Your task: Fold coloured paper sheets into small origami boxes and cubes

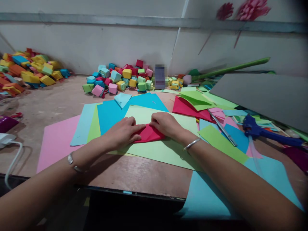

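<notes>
A folded piece of red paper lies across a pale green sheet in front of me. My left hand holds its left end, with the index finger along the upper edge and the thumb lower down. At the right end, my right hand has its fingers curled and pressed onto the paper's upper edge. Under the pale green sheet, blue sheets spread to the left. A small light-blue folded piece rests on them.
Heaps of coloured paper cubes stand by the wall, with a phone upright beside them. To the right are a metal pen-like tool, a blue glue gun and a grey board. A white charger sits left.
</notes>
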`<state>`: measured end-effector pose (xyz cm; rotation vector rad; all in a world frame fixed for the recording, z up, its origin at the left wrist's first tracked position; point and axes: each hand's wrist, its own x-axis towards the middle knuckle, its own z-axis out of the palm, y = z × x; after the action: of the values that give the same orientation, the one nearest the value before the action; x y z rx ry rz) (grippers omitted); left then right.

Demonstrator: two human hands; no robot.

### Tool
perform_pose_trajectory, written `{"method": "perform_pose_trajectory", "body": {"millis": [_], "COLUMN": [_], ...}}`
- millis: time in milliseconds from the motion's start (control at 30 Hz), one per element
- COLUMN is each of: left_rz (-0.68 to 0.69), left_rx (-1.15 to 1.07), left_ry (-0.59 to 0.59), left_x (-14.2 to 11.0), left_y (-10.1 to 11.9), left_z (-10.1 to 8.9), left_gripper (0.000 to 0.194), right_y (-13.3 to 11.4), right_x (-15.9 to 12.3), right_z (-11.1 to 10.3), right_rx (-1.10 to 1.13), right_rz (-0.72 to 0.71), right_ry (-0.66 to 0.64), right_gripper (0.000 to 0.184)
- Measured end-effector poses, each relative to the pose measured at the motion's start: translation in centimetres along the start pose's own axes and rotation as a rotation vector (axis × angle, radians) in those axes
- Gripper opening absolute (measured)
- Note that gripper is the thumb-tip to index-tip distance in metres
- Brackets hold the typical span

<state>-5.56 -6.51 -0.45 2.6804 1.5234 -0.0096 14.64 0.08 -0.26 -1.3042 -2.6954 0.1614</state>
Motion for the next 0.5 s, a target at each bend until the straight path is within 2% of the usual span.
{"method": "perform_pose_trajectory", "body": {"millis": [167,267,333,400,500], "left_rz": [-0.072,-0.060,-0.047,-0.034,-0.023], "left_rx": [0.216,0.250,0.248,0.244,0.239], "left_ry": [0.031,0.027,0.036,0.043,0.055], "left_x": [-0.9,-0.9,-0.9,-1.0,-1.1], "left_y": [1.4,1.6,1.6,1.5,1.4], "left_z": [0.0,0.0,0.0,0.0,0.2], "left_gripper": [0.052,0.051,0.050,0.048,0.047], "right_y": [0.4,0.1,-1.0,-2.8,-5.6], "right_x": [0.4,0.4,-0.3,-1.8,-4.7], "right_z": [0.1,-0.9,-1.8,-2.5,-2.2], "right_rx": [-0.008,-0.042,-0.118,-0.259,-0.383], "right_rz": [0.011,0.022,0.004,-0.112,-0.417], "right_ry": [-0.027,-0.048,-0.038,-0.010,-0.011], "right_gripper": [0.015,0.015,0.016,0.021,0.028]}}
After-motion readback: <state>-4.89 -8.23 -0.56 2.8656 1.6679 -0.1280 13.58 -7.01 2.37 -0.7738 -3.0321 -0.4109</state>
